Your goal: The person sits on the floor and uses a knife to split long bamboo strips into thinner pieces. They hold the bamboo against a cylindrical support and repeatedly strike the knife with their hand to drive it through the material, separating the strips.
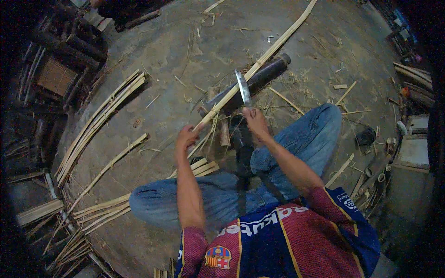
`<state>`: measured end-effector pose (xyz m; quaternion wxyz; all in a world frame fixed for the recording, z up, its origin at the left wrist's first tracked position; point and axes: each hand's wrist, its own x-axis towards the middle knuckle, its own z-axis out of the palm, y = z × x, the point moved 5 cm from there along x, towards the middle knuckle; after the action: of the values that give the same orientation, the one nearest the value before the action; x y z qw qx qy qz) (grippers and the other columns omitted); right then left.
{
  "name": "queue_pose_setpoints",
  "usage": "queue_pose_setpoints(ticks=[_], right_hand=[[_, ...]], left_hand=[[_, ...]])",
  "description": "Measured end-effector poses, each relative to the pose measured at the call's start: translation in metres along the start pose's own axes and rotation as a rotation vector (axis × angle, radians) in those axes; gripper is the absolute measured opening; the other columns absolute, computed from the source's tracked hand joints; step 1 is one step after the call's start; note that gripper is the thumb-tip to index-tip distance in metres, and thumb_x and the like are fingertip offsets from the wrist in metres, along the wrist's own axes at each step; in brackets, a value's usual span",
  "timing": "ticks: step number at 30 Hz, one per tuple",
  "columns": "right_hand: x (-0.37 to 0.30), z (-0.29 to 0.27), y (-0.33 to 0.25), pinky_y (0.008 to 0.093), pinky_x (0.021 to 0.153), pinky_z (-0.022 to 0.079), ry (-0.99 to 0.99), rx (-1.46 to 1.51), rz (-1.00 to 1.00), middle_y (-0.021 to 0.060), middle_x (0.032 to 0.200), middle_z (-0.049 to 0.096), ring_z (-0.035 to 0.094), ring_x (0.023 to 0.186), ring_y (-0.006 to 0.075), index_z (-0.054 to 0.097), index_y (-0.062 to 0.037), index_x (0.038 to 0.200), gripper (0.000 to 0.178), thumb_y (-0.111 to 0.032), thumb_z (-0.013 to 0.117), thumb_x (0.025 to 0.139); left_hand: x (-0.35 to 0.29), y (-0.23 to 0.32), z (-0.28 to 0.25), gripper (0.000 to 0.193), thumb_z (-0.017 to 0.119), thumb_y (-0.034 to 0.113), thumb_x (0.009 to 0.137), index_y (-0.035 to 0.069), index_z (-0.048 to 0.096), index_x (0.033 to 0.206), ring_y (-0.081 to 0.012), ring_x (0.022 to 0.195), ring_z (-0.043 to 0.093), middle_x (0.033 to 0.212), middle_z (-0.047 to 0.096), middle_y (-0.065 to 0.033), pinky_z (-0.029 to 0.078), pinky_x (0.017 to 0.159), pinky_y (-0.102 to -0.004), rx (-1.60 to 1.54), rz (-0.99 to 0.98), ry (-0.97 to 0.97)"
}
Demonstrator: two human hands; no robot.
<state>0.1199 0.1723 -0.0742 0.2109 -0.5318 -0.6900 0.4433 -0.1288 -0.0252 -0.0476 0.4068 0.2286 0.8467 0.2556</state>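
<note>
A long pale bamboo strip (273,48) runs from the far right down toward me, lying across a dark round log (273,74). Its near end is gripped by my left hand (187,138), fingers closed around it. In my right hand (256,121) is the handle of a knife (243,89); the bright blade points away from me and lies against the strip over the log. Thin shavings (211,127) hang off the strip close to my left hand. A short round stick (225,132) lies on the floor between my hands.
My crossed legs (301,129) frame the work. Bundled bamboo strips (104,123) lie at the left, with a single strip (111,160) nearer. More cut strips (204,169) lie by my left knee. Scraps litter the concrete floor (162,46). Bamboo tubes (368,172) and a pale box (414,150) stand right.
</note>
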Motion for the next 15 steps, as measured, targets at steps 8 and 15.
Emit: queue_pose_setpoints(ticks=[8,15], right_hand=[[0.006,-0.038,-0.010,0.0416,0.065,0.048,0.135,0.081,-0.041,0.0156,0.088,0.058,0.062,0.076,0.0299,0.046,-0.0056,0.117,0.043,-0.036,0.059,0.091],[-0.044,-0.025,-0.048,0.0473,0.078,0.048,-0.275,-0.288,-0.473,0.0182,0.111,0.052,0.058,0.097,0.0413,0.044,-0.0104,0.122,0.043,-0.021,0.065,0.086]], left_hand=[[-0.025,0.006,-0.022,0.050,0.066,0.051,0.086,0.002,0.065,0.077,-0.0113,0.049,0.051,0.060,0.058,-0.0056,0.043,0.047,-0.0298,-0.126,0.006,-0.127],[-0.002,0.025,0.031,0.053,0.063,0.052,0.085,-0.001,0.068,0.082,-0.0310,0.057,0.061,0.064,0.063,-0.0179,0.048,0.064,-0.0421,0.195,0.236,0.185]])
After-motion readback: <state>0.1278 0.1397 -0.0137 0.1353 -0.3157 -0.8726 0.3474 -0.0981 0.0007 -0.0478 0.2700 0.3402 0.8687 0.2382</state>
